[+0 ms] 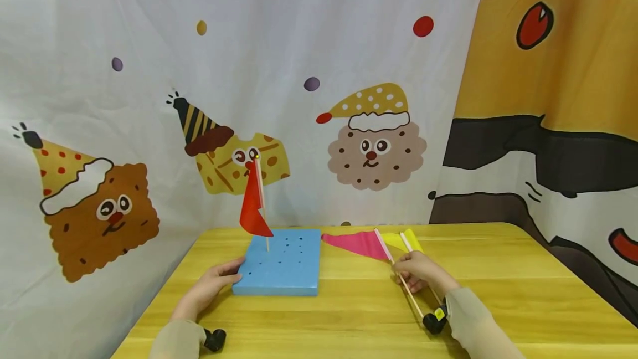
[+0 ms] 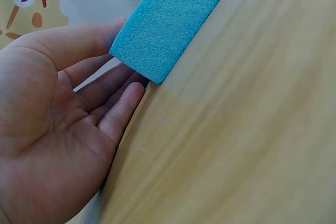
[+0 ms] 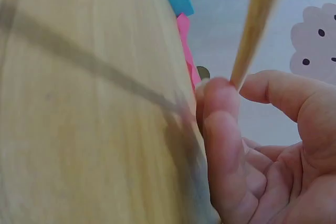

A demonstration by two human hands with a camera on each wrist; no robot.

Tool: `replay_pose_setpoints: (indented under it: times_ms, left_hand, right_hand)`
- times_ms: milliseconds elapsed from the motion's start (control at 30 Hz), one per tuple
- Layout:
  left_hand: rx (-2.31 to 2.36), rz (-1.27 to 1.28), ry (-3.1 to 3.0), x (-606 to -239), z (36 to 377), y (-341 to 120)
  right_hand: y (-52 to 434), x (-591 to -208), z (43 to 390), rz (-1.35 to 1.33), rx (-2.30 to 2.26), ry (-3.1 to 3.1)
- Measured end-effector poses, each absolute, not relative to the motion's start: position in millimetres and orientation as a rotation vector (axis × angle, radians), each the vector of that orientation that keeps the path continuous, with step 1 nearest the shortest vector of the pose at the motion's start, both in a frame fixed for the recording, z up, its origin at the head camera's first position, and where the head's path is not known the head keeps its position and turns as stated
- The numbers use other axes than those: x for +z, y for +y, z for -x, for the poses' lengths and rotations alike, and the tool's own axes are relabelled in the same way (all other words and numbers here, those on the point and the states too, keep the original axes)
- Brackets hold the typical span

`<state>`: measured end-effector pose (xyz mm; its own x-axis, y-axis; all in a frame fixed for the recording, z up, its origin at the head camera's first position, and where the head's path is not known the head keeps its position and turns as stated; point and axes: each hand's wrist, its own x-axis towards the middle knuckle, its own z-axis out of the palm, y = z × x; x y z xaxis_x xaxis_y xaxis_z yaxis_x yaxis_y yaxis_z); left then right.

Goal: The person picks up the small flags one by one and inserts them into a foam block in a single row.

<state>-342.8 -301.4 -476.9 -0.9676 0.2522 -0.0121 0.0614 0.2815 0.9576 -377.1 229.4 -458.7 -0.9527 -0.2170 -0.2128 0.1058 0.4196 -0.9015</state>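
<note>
Foremost, one wooden table (image 1: 359, 314), carrying one blue foam block (image 1: 279, 281), the reference for all places. Left hand (image 1: 215, 281): at the block's left edge, fingers extended, touching it. Right hand (image 1: 418, 270): well right of the block, nearer hand to the pink flag (image 1: 366, 244), its stick pinched between thumb and fingers. Pink flag: stick slanting from near right to far left, cloth pointing at the block's right edge. Yellow flag (image 1: 395, 241): farther right of the block, pink one between; whether also held, cannot tell. Red flag (image 1: 253, 204): standing in the block's left part, most small holes (image 1: 287, 245) to its right. Behind the block: one printed curtain (image 1: 269, 71).
</note>
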Motion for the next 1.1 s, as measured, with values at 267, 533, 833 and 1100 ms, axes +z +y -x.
replay_pose_setpoints:
  times_ms: [267,533,833,1100]
  left_hand:
    - [1.801,-0.266,2.397,-480.2,343.2,-298.8]
    - [1.775,-0.287,2.387,-476.8,340.9,-299.7]
    - [1.774,-0.275,2.394,-473.5,341.6,-299.4]
    - [1.775,-0.29,2.387,-477.6,341.4,-300.8]
  right_hand:
    - [233.6,-457.5,379.2,0.182,-1.644,2.204]
    - [231.4,-454.2,380.7,0.219,-1.662,2.164]
    - [226.6,-427.2,379.9,0.217,-1.694,2.214]
    - [223.8,-395.5,379.7,0.341,-1.664,2.262]
